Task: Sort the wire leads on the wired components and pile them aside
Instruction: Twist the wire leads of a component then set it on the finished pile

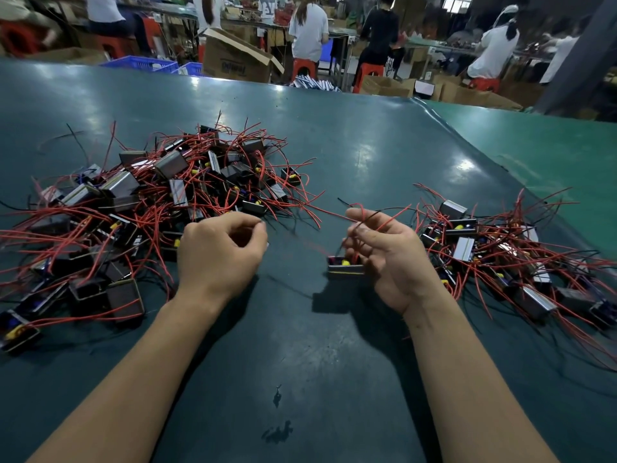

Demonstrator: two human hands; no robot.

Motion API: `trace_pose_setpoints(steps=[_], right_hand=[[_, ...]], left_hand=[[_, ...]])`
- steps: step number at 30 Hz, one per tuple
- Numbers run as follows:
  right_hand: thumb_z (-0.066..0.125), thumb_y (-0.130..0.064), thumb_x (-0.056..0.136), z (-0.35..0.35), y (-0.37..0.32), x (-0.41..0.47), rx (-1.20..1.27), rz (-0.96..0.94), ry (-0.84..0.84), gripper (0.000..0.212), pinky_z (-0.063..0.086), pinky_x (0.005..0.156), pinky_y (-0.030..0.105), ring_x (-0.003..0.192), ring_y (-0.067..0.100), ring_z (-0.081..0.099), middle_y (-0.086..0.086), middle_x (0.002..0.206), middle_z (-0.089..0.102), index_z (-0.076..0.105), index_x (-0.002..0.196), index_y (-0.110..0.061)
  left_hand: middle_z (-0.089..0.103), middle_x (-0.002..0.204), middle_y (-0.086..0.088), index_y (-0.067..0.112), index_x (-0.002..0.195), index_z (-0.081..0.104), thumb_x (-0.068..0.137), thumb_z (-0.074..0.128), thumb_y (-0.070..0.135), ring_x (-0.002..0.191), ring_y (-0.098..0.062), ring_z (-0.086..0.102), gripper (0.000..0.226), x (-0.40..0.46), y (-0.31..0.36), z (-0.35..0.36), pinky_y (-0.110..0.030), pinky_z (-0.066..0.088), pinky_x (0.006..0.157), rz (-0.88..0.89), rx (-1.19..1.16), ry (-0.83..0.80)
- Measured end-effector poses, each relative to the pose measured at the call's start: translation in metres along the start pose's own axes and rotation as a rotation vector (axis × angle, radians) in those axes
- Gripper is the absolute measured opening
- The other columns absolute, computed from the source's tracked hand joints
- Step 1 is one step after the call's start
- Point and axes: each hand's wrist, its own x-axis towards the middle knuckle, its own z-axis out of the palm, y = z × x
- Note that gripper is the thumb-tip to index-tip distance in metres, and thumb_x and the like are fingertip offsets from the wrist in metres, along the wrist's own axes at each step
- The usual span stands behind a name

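Note:
A big heap of small metal-cased components [140, 208] with tangled red and black leads covers the left of the dark green table [300, 345]. A smaller heap of the same parts [500, 255] lies at the right. My right hand [390, 259] holds one component [345, 267] just above the table, with its red and black leads [374, 220] pinched between thumb and fingers. My left hand [220, 252] hovers at the edge of the big heap with fingers curled and fingertips together; whether it pinches a lead I cannot tell.
A lighter green mat [534, 145] overlaps the table at the far right. Beyond the table's far edge are cardboard boxes [233, 58], blue crates [140, 63], red stools and several seated people at other benches.

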Motion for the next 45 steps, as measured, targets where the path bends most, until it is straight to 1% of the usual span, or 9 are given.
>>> trace_pose_setpoints(steps=[4,11,19,24,27,30,33,40,45], right_hand=[[0.045,0.008,0.092,-0.005,-0.006,0.002,0.071,-0.061,0.068,0.024,0.045,0.053,0.019,0.054,0.012,0.055,0.002,0.066,0.060,0.063,0.097,-0.006],[0.049,0.012,0.090,0.017,0.017,-0.004,-0.154,0.132,-0.149,0.022,0.044,0.048,0.017,0.049,0.011,0.052,0.004,0.063,0.061,0.066,0.093,-0.003],[0.039,0.004,0.089,0.005,0.003,-0.001,0.061,0.102,-0.070,0.023,0.013,0.060,0.028,0.036,0.004,0.028,-0.001,0.057,0.053,0.061,0.092,-0.004],[0.051,0.002,0.090,0.007,0.008,0.001,-0.106,0.014,-0.015,0.015,0.023,0.040,0.013,0.038,0.003,0.033,0.002,0.061,0.061,0.062,0.088,-0.007],[0.070,-0.017,0.082,0.013,0.022,-0.003,-0.366,0.029,-0.210,0.015,0.033,0.042,0.014,0.045,0.007,0.041,0.014,0.085,0.067,0.065,0.094,-0.009],[0.071,-0.016,0.086,0.016,0.027,-0.007,-0.553,0.029,-0.314,0.006,0.031,0.043,0.017,0.053,0.015,0.040,0.005,0.075,0.071,0.066,0.089,-0.014],[0.066,-0.010,0.090,0.012,0.021,-0.006,-0.520,-0.025,-0.230,0.008,0.029,0.041,0.017,0.048,0.013,0.037,0.000,0.060,0.066,0.067,0.083,-0.013],[0.064,-0.007,0.090,0.011,0.016,-0.009,-0.486,-0.017,-0.171,0.016,0.026,0.037,0.016,0.038,0.007,0.033,0.004,0.053,0.063,0.070,0.075,-0.010],[0.069,-0.014,0.084,0.011,0.017,-0.008,-0.440,-0.071,-0.203,0.006,0.043,0.048,0.016,0.047,0.007,0.050,-0.005,0.061,0.067,0.073,0.083,-0.011]], left_hand=[[0.074,0.074,0.006,0.022,0.084,0.078,0.084,0.066,0.036,0.070,-0.014,0.070,0.019,-0.003,0.002,0.000,-0.036,0.057,0.073,-0.022,0.009,0.099],[0.067,0.061,0.013,0.028,0.084,0.075,0.086,0.070,0.028,0.057,0.002,0.060,0.006,-0.002,0.002,0.013,-0.025,0.053,0.067,-0.129,-0.096,0.049],[0.069,0.068,0.009,0.021,0.089,0.077,0.087,0.068,0.027,0.073,-0.012,0.070,0.011,0.003,-0.004,0.005,-0.030,0.056,0.076,-0.160,-0.049,0.158],[0.071,0.065,0.012,0.020,0.082,0.077,0.088,0.071,0.023,0.064,-0.002,0.069,0.009,-0.006,0.004,0.010,-0.028,0.057,0.066,0.078,-0.156,-0.063],[0.069,0.059,0.010,0.024,0.080,0.076,0.088,0.072,0.029,0.054,-0.007,0.067,0.010,-0.008,0.003,0.013,-0.033,0.056,0.056,0.073,-0.176,-0.117],[0.070,0.060,0.006,0.023,0.091,0.075,0.088,0.071,0.026,0.051,-0.016,0.067,0.006,-0.011,0.002,0.013,-0.039,0.056,0.050,0.084,-0.217,-0.153],[0.070,0.064,0.010,0.020,0.086,0.073,0.089,0.070,0.019,0.059,-0.008,0.068,0.005,-0.011,0.004,0.012,-0.037,0.054,0.055,0.162,-0.180,-0.088],[0.060,0.060,0.006,0.016,0.073,0.058,0.090,0.064,0.020,0.053,-0.012,0.056,0.018,0.000,-0.005,0.009,-0.037,0.051,0.061,0.000,-0.008,0.218],[0.067,0.059,0.002,0.015,0.078,0.061,0.091,0.065,0.016,0.055,-0.013,0.067,0.013,-0.016,0.008,0.012,-0.028,0.055,0.056,0.078,-0.239,-0.015]])
